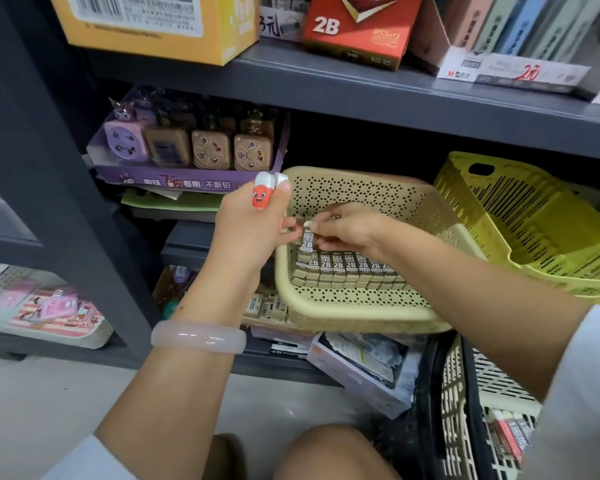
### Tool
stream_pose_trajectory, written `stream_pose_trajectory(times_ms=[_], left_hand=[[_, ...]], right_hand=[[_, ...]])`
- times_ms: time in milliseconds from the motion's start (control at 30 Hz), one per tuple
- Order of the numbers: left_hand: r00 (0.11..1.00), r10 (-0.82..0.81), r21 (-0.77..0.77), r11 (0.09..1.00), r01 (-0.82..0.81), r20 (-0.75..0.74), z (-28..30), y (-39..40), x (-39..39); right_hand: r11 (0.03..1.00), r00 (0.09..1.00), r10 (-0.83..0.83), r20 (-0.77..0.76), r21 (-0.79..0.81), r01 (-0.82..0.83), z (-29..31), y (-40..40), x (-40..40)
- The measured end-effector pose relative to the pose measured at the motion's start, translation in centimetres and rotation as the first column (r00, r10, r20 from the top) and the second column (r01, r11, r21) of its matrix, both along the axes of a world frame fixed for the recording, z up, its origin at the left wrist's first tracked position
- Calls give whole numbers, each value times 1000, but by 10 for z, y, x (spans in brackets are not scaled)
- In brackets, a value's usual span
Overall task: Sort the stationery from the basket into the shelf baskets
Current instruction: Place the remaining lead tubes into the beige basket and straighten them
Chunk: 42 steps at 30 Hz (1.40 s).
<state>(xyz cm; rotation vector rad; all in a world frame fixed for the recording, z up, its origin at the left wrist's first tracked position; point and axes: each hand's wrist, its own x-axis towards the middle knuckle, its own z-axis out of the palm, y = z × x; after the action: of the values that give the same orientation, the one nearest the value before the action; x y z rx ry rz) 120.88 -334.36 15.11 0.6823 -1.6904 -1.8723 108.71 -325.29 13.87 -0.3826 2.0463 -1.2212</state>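
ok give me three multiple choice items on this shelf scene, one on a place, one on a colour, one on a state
1. Where do the rows of 2B-labelled erasers lie?
A. in the beige perforated plastic basket
B. in the yellow-green slatted basket
C. on the floor

2. What colour is the smiley-face eraser in the left hand?
A. blue and black
B. red and white
C. green

3. What is the right hand doing?
A. hanging idle
B. lying flat on the shelf
C. pinching a 2B eraser over the rows

Key: 1 A, the rows sit inside its perforated walls; 2 B, red body with white cap; 3 C, fingertips close on one eraser.
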Motion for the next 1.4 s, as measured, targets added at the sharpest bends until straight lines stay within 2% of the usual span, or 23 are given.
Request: stream_pose_trajectory(times_ms=[167, 233, 333, 400, 467, 533, 600, 733, 833, 967, 1067, 1133, 1200, 1267, 1400], left_hand=[[992, 103, -269, 960, -80, 74, 0, -7, 6], [989, 119, -330, 940, -84, 87, 0, -9, 7], [994, 82, -321, 945, -55, 70, 0, -11, 7], [997, 38, -285, 958, -19, 62, 0, -9, 6], [998, 14, -277, 961, 5, 65, 0, -6, 5], [997, 14, -285, 958, 7, 71, -2, -4, 2], [997, 17, -279, 960, 6, 78, -3, -4, 0], [995, 11, -309, 951, 20, 97, -6, -1, -3], [995, 15, -312, 950, 19, 104, -5, 2, -4], [993, -8, -327, 944, 47, 118, -4, 1, -5], [988, -66, -330, 938, 110, 141, -2, 2, -5], [986, -82, -328, 936, 126, 145, -1, 1, -6], [986, -94, -315, 939, 134, 139, -1, -1, -7], [988, -87, -296, 947, 122, 129, -1, -2, -9], [993, -73, -246, 965, 94, 91, 0, -3, -14]], right_hand=[[999, 998, 19, -62, 37, -16, -10, -7, 6], [999, 996, 9, -86, 39, -5, -12, -7, 7], [999, 996, 8, -90, 48, -3, -10, -6, 9], [999, 988, 18, -150, 37, -12, -4, -4, 10], [995, 981, 26, -194, -85, -43, 5, -4, 10], [957, 990, 61, -125, -274, -94, 16, -3, 13], [906, 988, 137, -70, -395, -153, 24, -3, 16], [861, 979, 192, -74, -465, -204, 26, 0, 17], [871, 995, 93, -46, -481, -103, 26, 2, 7], [911, 984, -160, -79, -397, 117, 21, 11, -17], [931, 943, -304, -134, -252, 264, 12, 13, -36], [966, 933, -257, -252, -35, 256, 4, 12, -46], [974, 954, -175, -243, 101, 204, -3, 11, -48], [978, 973, -136, -189, 130, 162, -11, 11, -47], [976, 980, -57, -190, 197, 95, -17, 10, -48]])
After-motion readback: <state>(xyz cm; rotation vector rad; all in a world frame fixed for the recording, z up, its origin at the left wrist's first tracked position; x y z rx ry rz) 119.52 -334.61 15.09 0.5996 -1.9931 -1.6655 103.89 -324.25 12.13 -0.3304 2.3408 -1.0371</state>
